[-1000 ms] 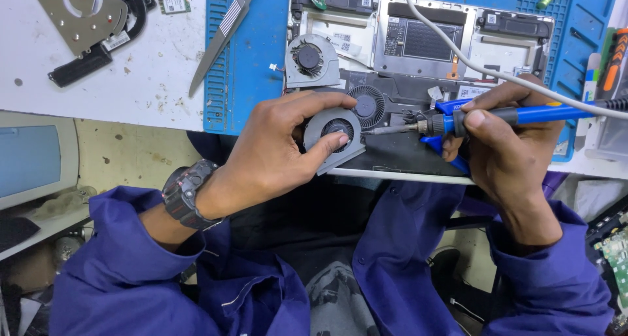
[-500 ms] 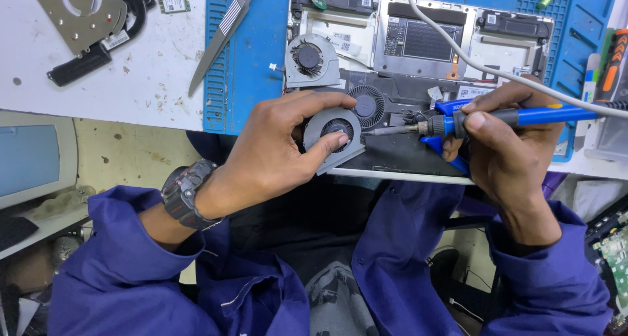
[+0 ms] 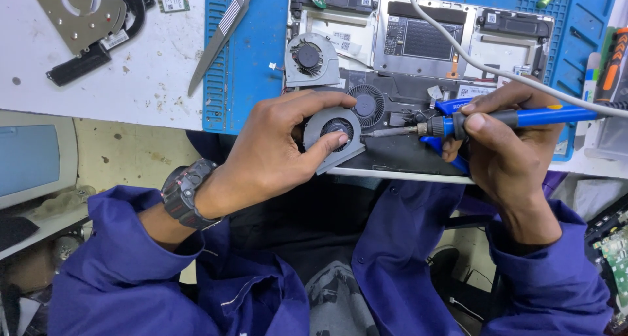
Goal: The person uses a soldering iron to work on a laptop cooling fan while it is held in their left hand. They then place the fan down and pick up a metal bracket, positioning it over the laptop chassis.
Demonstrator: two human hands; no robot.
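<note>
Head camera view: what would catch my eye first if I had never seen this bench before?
Likely the two hands at the centre: the left hand pinches a small round grey fan over the opened laptop, and the right hand holds a blue-handled soldering iron with its tip pointed at that fan. Next comes the bright blue work mat under the laptop, with grey tweezers lying on its left edge.
</note>
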